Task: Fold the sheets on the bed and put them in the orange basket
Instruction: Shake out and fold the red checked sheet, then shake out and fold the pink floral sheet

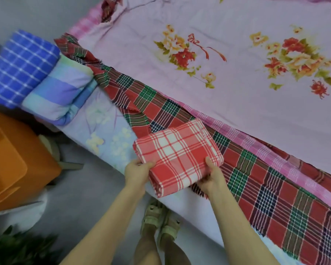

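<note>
Sheet, red-and-white check, folded, at near bed edge | left hand and right hand clamp its near corners, fingers closed on cloth | orange basket lies to the left on the floor, left hand nearer | red-green plaid sheet unfolded beneath
</note>
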Available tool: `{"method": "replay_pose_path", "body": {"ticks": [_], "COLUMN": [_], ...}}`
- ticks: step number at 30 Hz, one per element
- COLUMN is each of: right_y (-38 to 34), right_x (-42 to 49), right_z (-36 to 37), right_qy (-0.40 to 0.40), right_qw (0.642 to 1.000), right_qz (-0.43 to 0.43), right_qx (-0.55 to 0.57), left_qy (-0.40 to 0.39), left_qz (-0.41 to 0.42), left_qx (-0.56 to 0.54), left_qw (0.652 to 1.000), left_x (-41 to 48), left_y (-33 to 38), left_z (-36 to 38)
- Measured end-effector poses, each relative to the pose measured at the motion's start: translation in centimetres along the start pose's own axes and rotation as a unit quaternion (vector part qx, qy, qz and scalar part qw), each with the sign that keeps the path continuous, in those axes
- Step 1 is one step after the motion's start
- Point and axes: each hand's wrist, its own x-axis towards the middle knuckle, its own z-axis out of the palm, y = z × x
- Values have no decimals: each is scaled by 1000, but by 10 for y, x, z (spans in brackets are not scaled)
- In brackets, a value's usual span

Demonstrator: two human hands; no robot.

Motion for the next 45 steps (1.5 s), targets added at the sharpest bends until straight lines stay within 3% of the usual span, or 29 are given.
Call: {"method": "replay_pose_path", "body": {"ticks": [3,5,12,17,22,25,27,29,30,31,34,36,39,41,45], "right_y": [-19,-25,-14,17,49,62,72,75,73,68,46,27,-3,-19,-43], "right_x": [-17,-28,-85,-114,-103,-79,-59,-45,-39,-37,-34,-25,-3,15,60], "right_z": [23,44,166,280,403,456,482,494,499,503,506,504,514,520,508], "right_qy": [9,-6,-117,-202,-252,-200,-139,-93,-80,-74,-70,-46,27,39,114], "right_qw": [1000,998,960,920,905,873,815,754,741,743,802,810,750,721,618], "right_qz": [-8,-37,-195,-231,-223,-245,-256,-248,-241,-225,-168,-208,-307,-303,-287], "right_qx": [-10,-42,-164,-243,-261,-371,-501,-601,-622,-626,-569,-547,-585,-622,-723], "left_qy": [-40,-52,-38,19,36,4,24,84,109,130,154,157,144,125,78], "left_qz": [92,111,123,129,72,-35,-94,-26,25,73,177,230,290,318,347], "left_qx": [35,15,-66,-92,-93,33,126,216,267,303,343,333,317,336,416], "left_qw": [994,992,990,987,992,999,987,972,957,941,910,901,891,878,837], "left_x": [-21,-26,-14,19,91,134,162,181,191,201,229,243,266,285,341], "left_y": [42,67,156,216,276,300,315,329,340,353,391,413,445,461,481], "left_z": [-13,-29,-135,-222,-297,-321,-328,-329,-329,-328,-310,-289,-246,-213,-148]}}
